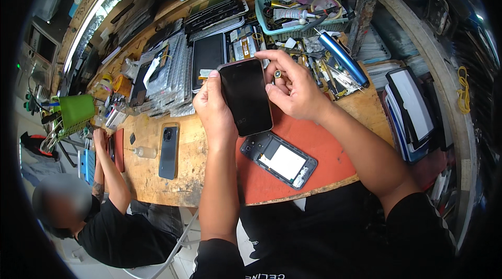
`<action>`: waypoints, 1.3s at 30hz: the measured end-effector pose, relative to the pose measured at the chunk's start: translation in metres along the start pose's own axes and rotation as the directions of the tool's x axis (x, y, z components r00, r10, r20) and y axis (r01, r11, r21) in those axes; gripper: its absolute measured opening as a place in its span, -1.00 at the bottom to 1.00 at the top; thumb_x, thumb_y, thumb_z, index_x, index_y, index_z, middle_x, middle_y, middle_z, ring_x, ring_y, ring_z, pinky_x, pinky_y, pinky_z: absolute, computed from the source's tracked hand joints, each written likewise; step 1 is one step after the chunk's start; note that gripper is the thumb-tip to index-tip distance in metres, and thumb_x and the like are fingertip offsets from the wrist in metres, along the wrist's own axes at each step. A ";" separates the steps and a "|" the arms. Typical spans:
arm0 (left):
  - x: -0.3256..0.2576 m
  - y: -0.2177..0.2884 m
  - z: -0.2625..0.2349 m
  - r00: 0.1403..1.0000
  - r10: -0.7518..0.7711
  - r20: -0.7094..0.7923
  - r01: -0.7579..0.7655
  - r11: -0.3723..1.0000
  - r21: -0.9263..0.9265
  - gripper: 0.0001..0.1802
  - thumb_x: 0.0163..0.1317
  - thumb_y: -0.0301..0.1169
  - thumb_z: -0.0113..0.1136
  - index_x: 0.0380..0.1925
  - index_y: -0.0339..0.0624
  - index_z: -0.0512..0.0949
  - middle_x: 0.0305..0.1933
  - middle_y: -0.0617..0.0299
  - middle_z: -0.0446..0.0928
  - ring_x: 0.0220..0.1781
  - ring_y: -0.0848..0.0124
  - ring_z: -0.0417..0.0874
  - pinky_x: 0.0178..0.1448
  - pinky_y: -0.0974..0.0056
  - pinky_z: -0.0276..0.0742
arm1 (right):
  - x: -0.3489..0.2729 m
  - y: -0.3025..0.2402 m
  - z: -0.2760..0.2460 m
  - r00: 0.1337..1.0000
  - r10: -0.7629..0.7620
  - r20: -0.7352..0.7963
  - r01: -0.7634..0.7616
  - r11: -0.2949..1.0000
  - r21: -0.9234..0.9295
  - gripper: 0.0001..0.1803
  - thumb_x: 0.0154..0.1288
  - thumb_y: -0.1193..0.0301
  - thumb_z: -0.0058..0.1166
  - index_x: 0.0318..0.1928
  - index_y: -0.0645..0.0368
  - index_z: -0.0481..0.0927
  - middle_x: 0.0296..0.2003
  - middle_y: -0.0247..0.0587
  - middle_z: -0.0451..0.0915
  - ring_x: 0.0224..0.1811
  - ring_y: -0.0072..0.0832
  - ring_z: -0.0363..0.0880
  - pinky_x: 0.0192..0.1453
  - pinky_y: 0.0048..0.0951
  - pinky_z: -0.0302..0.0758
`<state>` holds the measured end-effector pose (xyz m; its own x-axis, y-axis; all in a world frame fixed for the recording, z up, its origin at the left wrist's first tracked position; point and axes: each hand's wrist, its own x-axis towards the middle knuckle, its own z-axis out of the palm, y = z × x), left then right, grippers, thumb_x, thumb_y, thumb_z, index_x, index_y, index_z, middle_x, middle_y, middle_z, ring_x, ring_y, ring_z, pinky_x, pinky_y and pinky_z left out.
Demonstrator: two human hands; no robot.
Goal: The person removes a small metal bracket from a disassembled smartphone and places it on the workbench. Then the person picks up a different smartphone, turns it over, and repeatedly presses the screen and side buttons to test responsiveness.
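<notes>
- Wooden workbench [191,158] spreads before us, its far side crowded: we count two baskets, one teal [298,30] heaped with tubes and tools, one green [76,113] at far left.
- Clear plastic sleeves [172,80] pile up left of our hands; beside them lies one black-screened device [209,51].
- Just beyond our right hand [298,88], one blue pen-shaped tool [342,58] slants across loose tools, near one upright post [366,7].
- At left sits one co-worker [117,237], arms on the bench, well apart from us.
- Along the near edge we see one red mat [334,161], uncovered toward the right; bare wood shows between our left forearm and the dark blue phone [168,153], with one small bottle [146,152] left of it.
- Three phones count in all: the blue one, one opened phone body [282,161] on the mat, and one black phone [246,98] raised above the mat's far part.
- Our left hand [215,109] grips that black phone's left edge; our right hand, fingers partly curled, steadies its right edge.
</notes>
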<state>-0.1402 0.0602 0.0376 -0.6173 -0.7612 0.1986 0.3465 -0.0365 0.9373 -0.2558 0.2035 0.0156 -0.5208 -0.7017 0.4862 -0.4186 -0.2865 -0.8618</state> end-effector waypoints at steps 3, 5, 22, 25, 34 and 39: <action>-0.002 -0.002 0.000 1.000 0.004 0.014 -0.003 1.000 -0.006 -0.57 0.68 -0.21 0.03 -0.21 -0.32 0.73 -0.26 0.27 0.73 -0.33 0.59 0.65 -0.20 0.42 0.58 | 0.000 0.004 -0.001 1.000 -0.009 -0.011 0.009 0.999 0.042 -0.34 0.32 0.68 0.10 0.44 0.21 0.40 -0.26 -0.42 0.49 -0.51 -0.87 0.20 -0.41 -0.70 0.21; -0.003 -0.002 0.000 0.999 0.026 0.017 -0.026 1.000 -0.013 -0.57 0.68 -0.21 0.03 -0.20 -0.32 0.73 -0.26 0.26 0.74 -0.31 0.58 0.65 -0.19 0.42 0.58 | 0.000 0.006 0.000 0.998 -0.025 -0.050 0.028 0.998 0.054 -0.39 0.28 0.63 0.15 0.37 0.18 0.45 -0.32 -0.36 0.54 -0.59 -0.77 0.28 -0.48 -0.59 0.25; -0.005 -0.004 0.000 0.999 0.053 0.008 -0.053 0.997 0.050 -0.55 0.69 -0.20 0.05 -0.24 -0.34 0.73 -0.30 0.29 0.70 -0.32 0.62 0.59 -0.20 0.43 0.54 | -0.002 0.002 0.002 0.997 -0.064 -0.051 0.062 0.998 -0.026 -0.33 0.29 0.67 0.17 0.42 0.18 0.40 -0.27 -0.41 0.49 -0.56 -0.84 0.14 -0.45 -0.67 0.15; -0.004 0.000 0.000 0.999 0.045 -0.002 -0.045 0.999 0.023 -0.56 0.69 -0.20 0.05 -0.22 -0.33 0.73 -0.29 0.28 0.71 -0.32 0.61 0.61 -0.19 0.44 0.56 | -0.002 -0.001 0.003 0.999 -0.039 -0.017 0.039 0.998 -0.041 -0.26 0.28 0.69 0.15 0.48 0.16 0.36 -0.23 -0.40 0.49 -0.55 -0.83 0.13 -0.45 -0.67 0.15; -0.002 -0.007 -0.002 0.999 0.047 -0.023 -0.046 0.999 0.012 -0.56 0.68 -0.18 0.07 -0.26 -0.30 0.71 -0.30 0.29 0.70 -0.34 0.63 0.59 -0.23 0.44 0.54 | -0.005 0.002 0.005 0.996 0.003 0.092 -0.002 1.000 -0.018 0.01 0.17 0.68 0.15 0.64 0.10 0.08 -0.18 -0.36 0.43 -0.48 -0.73 0.22 -0.38 -0.61 0.23; -0.002 -0.006 -0.002 0.998 0.050 -0.035 -0.049 0.999 0.019 -0.56 0.68 -0.18 0.07 -0.27 -0.29 0.71 -0.30 0.29 0.70 -0.34 0.64 0.58 -0.24 0.44 0.53 | -0.003 0.004 0.008 0.992 0.070 0.104 -0.075 0.996 0.043 -0.10 0.38 0.67 0.13 0.65 0.11 0.05 -0.26 -0.39 0.41 -0.35 -0.73 0.31 -0.29 -0.61 0.29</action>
<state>-0.1401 0.0605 0.0307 -0.5742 -0.7843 0.2349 0.3633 0.0131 0.9316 -0.2498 0.1995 0.0092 -0.4688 -0.7840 0.4069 -0.3464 -0.2605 -0.9012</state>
